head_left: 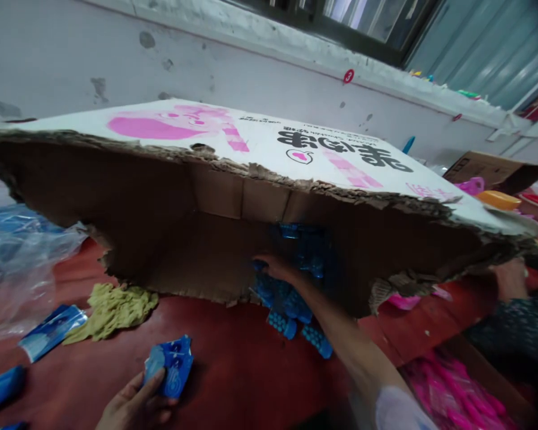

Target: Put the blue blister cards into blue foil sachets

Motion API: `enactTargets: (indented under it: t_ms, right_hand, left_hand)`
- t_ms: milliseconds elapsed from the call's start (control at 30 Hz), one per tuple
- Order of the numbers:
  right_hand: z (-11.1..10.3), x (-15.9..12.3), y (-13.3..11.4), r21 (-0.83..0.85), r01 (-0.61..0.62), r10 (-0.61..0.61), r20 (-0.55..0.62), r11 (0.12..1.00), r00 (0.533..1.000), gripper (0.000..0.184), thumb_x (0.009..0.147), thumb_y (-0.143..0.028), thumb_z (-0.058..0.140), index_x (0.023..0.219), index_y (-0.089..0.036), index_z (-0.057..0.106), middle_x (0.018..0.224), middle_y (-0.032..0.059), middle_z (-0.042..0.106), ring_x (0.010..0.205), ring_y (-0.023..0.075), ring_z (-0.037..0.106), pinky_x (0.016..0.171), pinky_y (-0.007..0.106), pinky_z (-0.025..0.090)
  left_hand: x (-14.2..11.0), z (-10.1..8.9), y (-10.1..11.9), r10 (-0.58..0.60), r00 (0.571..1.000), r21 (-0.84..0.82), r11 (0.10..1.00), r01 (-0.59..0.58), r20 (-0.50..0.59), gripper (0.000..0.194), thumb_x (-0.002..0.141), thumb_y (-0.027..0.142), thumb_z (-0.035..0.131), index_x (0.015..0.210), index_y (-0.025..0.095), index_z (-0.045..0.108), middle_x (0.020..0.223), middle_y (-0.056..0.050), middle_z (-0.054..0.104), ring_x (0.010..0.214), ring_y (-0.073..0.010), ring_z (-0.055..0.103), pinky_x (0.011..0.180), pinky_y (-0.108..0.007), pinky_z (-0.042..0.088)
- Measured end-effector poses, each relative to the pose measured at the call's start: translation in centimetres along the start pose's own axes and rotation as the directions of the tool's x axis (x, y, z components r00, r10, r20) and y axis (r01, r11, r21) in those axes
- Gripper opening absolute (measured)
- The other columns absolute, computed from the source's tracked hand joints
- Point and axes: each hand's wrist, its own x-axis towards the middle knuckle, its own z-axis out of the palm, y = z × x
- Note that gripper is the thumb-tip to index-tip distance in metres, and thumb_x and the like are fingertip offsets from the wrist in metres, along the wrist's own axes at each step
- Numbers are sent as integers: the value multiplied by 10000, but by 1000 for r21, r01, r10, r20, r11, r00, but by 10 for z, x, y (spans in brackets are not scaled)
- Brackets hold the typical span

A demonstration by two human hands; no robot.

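My left hand [137, 400] pinches a blue printed packet [177, 364] between thumb and fingers, above the red table at the front. Reaching into a large cardboard box [161, 224] laid with its torn open side toward me, my right hand [275, 267] is at a heap of blue plastic pieces [291, 298] with bumpy surfaces. Its fingers are curled at a piece on the heap's left edge; dimness and blur hide the exact grip. Some of the pieces spill over the box's lower edge onto the red table surface [224, 364].
To the left lie a yellow-green cloth [116, 310], another blue packet [54, 331] and clear plastic bags [18, 263]. At right are another person's hand [511, 279], bright pink pieces [457, 388] and a small brown carton [493, 170]. A wall [251, 71] stands behind the box.
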Motion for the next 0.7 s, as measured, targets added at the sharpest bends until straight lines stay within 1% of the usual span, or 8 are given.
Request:
enactTargets:
  t_ms: [100, 233, 333, 400, 467, 567, 633, 700]
  right_hand:
    - [-3, -32, -14, 33, 12, -13, 17, 999, 1000, 486, 679, 48, 480, 1053, -229, 624, 1098, 3, 613, 1045, 133, 531, 928, 250, 375]
    - [-7, -61, -45, 115, -60, 69, -78, 992, 995, 506, 717, 34, 386, 1110, -207, 596, 1133, 53, 591, 1092, 173, 495, 973, 345, 324]
    - [10, -78, -89, 207, -115, 157, -200, 971, 967, 421, 830, -93, 350, 1216, -173, 499, 1191, 115, 535, 1131, 226, 446, 981, 430, 284]
    - [33, -90, -127, 316, -126, 204, -227, 940, 952, 360, 852, -221, 397, 1189, -163, 508, 1112, 113, 575, 1034, 215, 512, 901, 379, 380]
    - [62, -100, -166, 728, -162, 334, -97, 666, 938, 402, 782, -296, 521, 1164, -172, 518, 1012, 85, 616, 831, 178, 584, 717, 296, 468]
    - [98, -107, -207, 937, -215, 300, 129, 274, 945, 322, 738, -328, 557, 1000, -148, 610, 814, 40, 647, 656, 137, 575, 559, 227, 438]
    - [112, -107, -220, 949, -247, 316, 177, 197, 932, 242, 738, -324, 545, 852, -134, 642, 683, 14, 626, 573, 117, 538, 494, 200, 392]
    - [120, -105, -226, 943, -257, 364, 168, 210, 916, 217, 738, -326, 536, 764, -134, 634, 618, -2, 598, 521, 109, 504, 461, 196, 366]
  left_hand:
    - [-7, 2, 2, 15, 998, -28, 1000, -13, 53, 365, 460, 220, 792, 753, 158, 582, 594, -11, 652, 478, -171, 602, 437, -261, 486]
    - [-12, 4, 3, 63, 990, -62, 997, -56, 125, 290, 506, 246, 773, 703, 125, 599, 575, -25, 644, 471, -144, 583, 431, -233, 461]
    - [-14, 4, 1, 90, 984, -107, 992, -73, 156, 298, 504, 289, 771, 675, 107, 608, 553, -34, 638, 439, -122, 552, 403, -210, 418]
    - [-17, 5, -2, 130, 982, -149, 983, -109, 139, 308, 497, 308, 773, 663, 104, 612, 536, -26, 630, 428, -104, 527, 397, -196, 395]
    - [-19, 5, -8, 175, 977, -181, 972, -151, 120, 311, 508, 318, 766, 680, 102, 623, 542, -18, 628, 442, -94, 519, 405, -185, 381]
    - [-23, 5, -17, 246, 965, -203, 953, -224, 91, 295, 533, 313, 752, 701, 99, 637, 572, -12, 629, 470, -85, 514, 421, -178, 368]
    - [-24, 3, -23, 297, 953, -204, 938, -281, 54, 271, 540, 300, 749, 678, 97, 635, 555, 2, 613, 460, -74, 494, 424, -174, 356]
    - [-25, 2, -28, 318, 948, -214, 927, -308, 16, 263, 540, 303, 748, 657, 100, 627, 532, 14, 599, 446, -70, 482, 423, -176, 352]
